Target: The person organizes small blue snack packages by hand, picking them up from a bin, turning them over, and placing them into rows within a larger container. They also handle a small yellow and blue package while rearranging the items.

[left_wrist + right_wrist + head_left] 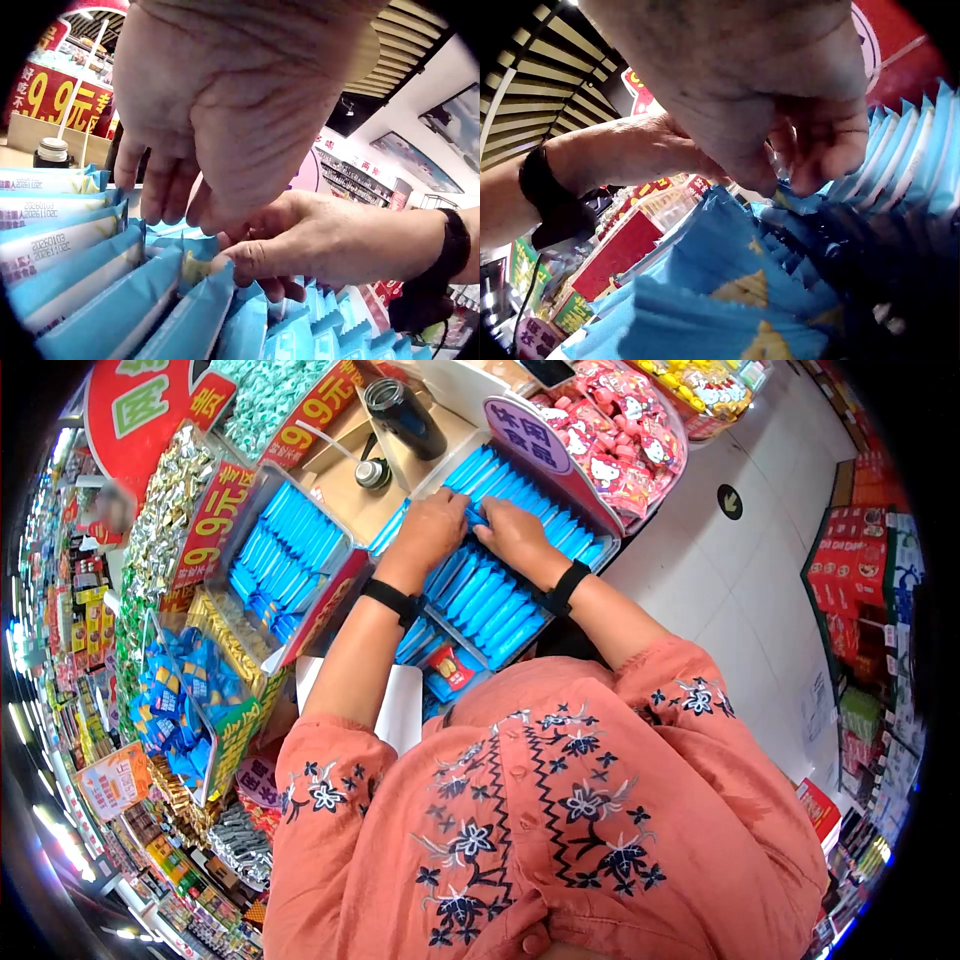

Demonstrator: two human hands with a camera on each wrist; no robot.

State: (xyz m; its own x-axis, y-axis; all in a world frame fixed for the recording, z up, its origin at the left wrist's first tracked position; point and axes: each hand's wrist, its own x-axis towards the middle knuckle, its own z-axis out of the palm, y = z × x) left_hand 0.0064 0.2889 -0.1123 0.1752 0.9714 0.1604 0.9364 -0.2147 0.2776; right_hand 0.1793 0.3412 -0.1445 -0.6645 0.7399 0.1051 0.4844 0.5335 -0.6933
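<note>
My left hand [432, 530] and right hand [518, 540] meet over a bin of upright blue snack packets [490, 605]. Between them is one blue snack packet [475, 516], largely covered by fingers. In the left wrist view, the right hand [307, 240] pinches it with thumb and fingers, while the left hand [225, 112] reaches down with curled fingertips at its top. The right wrist view has the right hand [757, 97] close above the row, its thumb and fingers together on blue wrapper. Blue packets [727, 277] with yellow pictures stand just below.
Another clear bin of blue packets [290, 555] stands to the left. Behind the hands are a black tumbler [405, 420] and a small bottle [373, 473]. Pink packets [610, 445] fill a bin at the back right. Tiled floor [720, 580] lies to the right.
</note>
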